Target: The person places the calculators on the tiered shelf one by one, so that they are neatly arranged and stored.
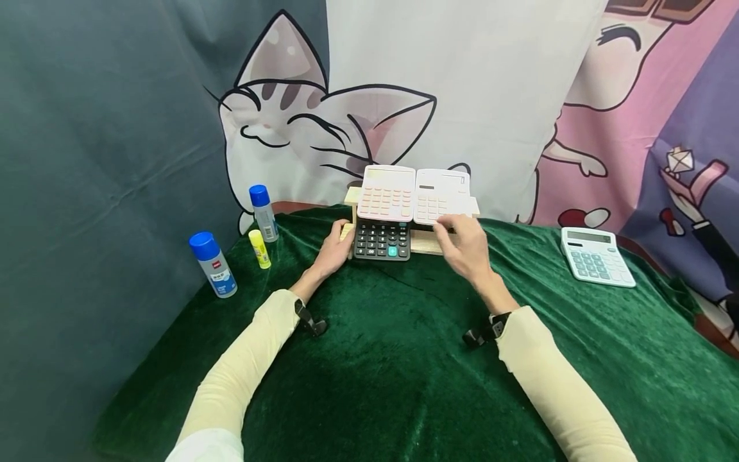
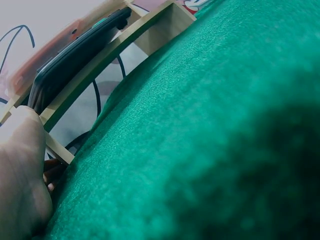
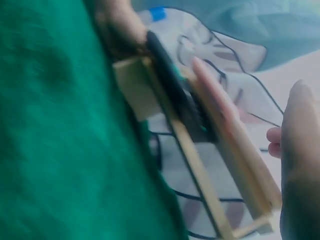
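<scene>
The left hand grips the wooden rack at twelve o'clock; the right hand, loose and empty, partly hides the white calculator on it. Bottles stand at nine, a blue-keyed calculator at three.

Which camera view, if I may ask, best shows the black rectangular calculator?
The head view: the black rectangular calculator faces the camera, its keys clearly visible, though its top is partly hidden. Left wrist shows mainly its side edge; right wrist shows it edge-on and blurred.

Black calculator partly hidden, right wrist view blurred
</scene>
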The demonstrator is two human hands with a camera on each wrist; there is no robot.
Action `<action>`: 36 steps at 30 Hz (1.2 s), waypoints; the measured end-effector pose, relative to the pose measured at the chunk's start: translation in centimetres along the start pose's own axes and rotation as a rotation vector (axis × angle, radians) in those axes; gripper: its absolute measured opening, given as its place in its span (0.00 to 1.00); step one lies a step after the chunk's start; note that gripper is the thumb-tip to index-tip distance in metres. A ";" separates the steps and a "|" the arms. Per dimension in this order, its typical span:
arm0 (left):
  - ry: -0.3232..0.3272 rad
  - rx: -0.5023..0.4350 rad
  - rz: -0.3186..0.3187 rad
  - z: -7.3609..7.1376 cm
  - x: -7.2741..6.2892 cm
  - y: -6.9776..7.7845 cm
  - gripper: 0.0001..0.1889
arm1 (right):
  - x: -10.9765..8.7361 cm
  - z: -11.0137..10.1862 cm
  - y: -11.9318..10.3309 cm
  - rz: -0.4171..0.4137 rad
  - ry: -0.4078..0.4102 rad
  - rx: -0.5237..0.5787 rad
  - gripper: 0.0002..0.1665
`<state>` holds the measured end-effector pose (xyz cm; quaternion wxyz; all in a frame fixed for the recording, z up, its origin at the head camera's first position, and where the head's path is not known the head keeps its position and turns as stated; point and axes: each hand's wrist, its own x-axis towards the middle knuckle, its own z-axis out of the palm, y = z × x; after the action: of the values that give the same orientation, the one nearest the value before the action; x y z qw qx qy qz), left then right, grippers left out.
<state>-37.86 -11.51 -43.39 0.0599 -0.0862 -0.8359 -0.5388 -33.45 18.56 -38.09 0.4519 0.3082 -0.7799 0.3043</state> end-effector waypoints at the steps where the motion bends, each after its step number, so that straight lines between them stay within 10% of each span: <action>1: 0.000 -0.002 0.000 0.0 0.0 0.0 0.30 | 0.2 -0.5 0.3 0.025 0.017 -0.005 0.11; 11: 0.005 0.003 0.013 0.1 -0.3 0.1 0.29 | 0.9 -5.4 3.0 0.277 0.149 0.018 0.11; 19: 0.009 0.019 0.002 0.0 -0.3 0.2 0.30 | -1.4 -9.0 6.5 0.325 0.067 -0.096 0.14; 29: 0.003 0.013 0.007 -0.1 -0.3 -0.2 0.30 | -6.5 -14.1 10.6 0.725 0.147 -0.222 0.20; 36: 0.004 0.008 0.012 0.1 -0.3 0.0 0.29 | -7.8 -15.9 12.0 0.708 0.195 -0.251 0.24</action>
<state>-37.61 -11.44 -43.43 0.0652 -0.0900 -0.8373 -0.5353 -31.16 39.64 -40.98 0.4254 -0.0680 -0.8225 0.3715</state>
